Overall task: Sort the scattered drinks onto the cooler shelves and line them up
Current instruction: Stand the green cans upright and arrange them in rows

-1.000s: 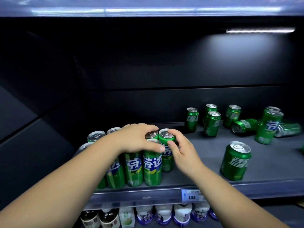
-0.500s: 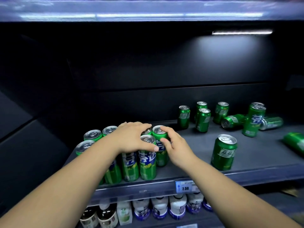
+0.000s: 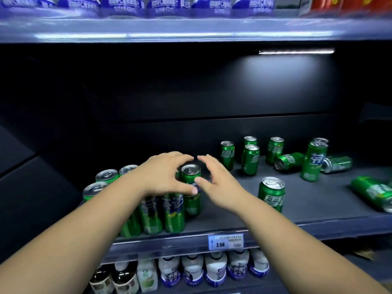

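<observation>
Rightward, toppled cans, left hand grip round end can, right hand grip spread beside it

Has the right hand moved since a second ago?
Yes, slightly. Against the end can of the group, the right hand has lifted its fingers up off the can's top and opened; the palm remains above the price tag.

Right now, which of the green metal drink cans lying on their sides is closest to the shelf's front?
The toppled green can at far right, alone near the picture's edge; the other two lie farther back.
</observation>
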`<action>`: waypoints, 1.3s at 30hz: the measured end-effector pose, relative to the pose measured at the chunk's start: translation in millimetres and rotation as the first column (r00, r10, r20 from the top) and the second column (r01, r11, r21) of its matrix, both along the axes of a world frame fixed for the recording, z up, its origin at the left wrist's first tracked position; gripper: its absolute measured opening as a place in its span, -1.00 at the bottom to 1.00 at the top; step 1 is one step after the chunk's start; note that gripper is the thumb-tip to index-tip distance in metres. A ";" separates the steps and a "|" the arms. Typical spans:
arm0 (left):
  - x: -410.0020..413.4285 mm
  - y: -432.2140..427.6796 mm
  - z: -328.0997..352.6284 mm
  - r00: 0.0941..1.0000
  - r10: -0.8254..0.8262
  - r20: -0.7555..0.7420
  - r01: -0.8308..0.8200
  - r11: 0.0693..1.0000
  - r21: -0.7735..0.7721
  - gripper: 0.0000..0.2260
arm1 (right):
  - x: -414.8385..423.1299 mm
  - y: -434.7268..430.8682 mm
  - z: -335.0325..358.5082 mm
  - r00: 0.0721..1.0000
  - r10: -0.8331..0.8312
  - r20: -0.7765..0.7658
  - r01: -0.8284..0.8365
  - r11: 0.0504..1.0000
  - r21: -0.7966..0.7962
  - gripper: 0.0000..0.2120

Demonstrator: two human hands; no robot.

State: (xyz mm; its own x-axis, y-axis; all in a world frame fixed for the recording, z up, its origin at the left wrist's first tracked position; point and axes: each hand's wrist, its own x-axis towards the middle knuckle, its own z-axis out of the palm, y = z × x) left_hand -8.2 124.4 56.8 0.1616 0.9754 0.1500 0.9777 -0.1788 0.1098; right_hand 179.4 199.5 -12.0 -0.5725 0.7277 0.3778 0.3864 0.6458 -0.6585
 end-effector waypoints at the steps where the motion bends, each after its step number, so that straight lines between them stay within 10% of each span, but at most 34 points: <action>1: 9.4 1.9 3.1 1.000 -0.023 0.013 0.023 1.000 0.019 -0.08 | 7.6 0.4 7.8 1.000 0.012 -0.018 -0.011 0.999 0.037 -0.44; 20: 328.2 168.7 -33.5 0.948 -0.158 0.275 0.162 0.987 0.007 -0.37 | 360.6 118.6 3.5 0.943 -0.303 0.136 0.303 0.953 0.016 -0.63; 39: 413.1 323.4 -106.0 0.595 0.232 0.769 -0.322 0.946 -0.037 -0.20 | 471.1 183.4 -54.7 0.882 -0.377 0.282 0.408 0.911 -0.057 -0.40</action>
State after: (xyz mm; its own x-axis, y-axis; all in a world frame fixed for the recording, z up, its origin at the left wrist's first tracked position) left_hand 404.9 447.8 -49.2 -0.3281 0.9266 0.1839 0.5584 0.0332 0.8289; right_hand 650.5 383.0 -66.7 -0.2975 0.9415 0.1584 0.7594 0.3339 -0.5584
